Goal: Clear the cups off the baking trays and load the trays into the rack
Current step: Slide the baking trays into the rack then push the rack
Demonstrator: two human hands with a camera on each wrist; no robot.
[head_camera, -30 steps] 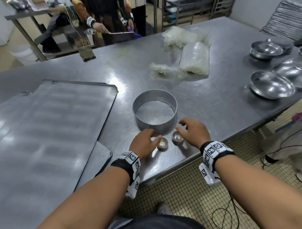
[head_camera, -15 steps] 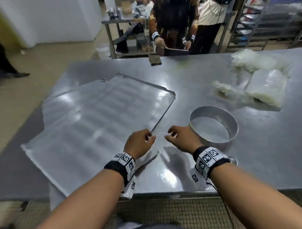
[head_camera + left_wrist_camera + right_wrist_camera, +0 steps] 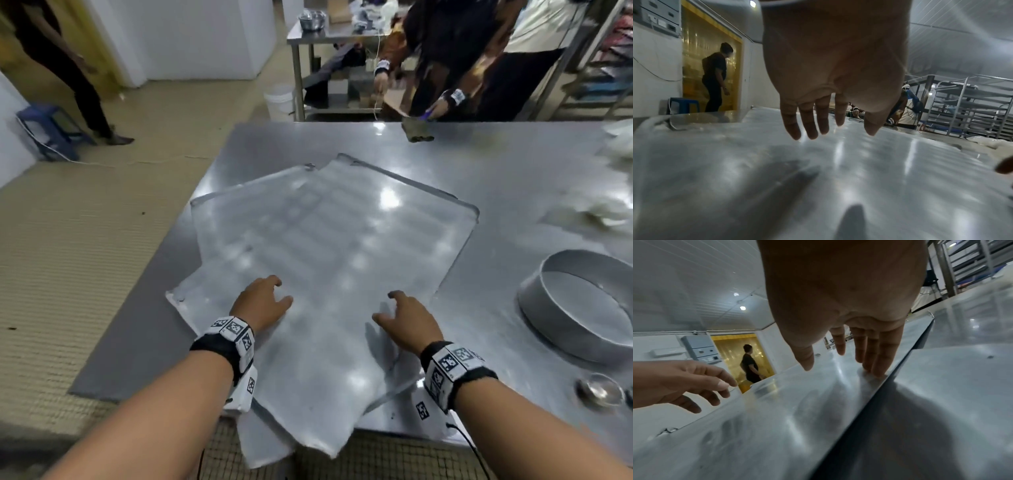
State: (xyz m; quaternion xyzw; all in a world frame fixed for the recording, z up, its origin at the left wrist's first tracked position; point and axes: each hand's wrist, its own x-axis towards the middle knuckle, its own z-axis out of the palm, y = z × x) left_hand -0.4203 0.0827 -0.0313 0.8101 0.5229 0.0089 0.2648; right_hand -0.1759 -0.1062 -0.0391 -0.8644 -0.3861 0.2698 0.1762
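Observation:
Flat metal baking trays (image 3: 342,246) lie overlapped and askew on the steel table (image 3: 513,178), their near corners overhanging its front edge. My left hand (image 3: 263,301) hovers open over the top tray (image 3: 818,186), fingers spread and holding nothing. My right hand (image 3: 404,318) is open too, and in the right wrist view its fingertips (image 3: 877,373) touch the tray (image 3: 777,418) close to its right edge. One small metal cup (image 3: 599,390) sits on the table at the right, by a round metal ring (image 3: 575,308). A tray rack (image 3: 970,110) stands beyond the table.
Other people work at a steel bench (image 3: 342,34) beyond the table's far edge. A person in black (image 3: 58,68) stands at the far left near a blue stool (image 3: 51,126). A white bucket (image 3: 279,99) is on the floor. Plastic bags (image 3: 609,205) lie at the right.
Both hands left the two small cups by the ring and moved left onto the trays. My view swung left, so the ring and cup now sit at the right edge.

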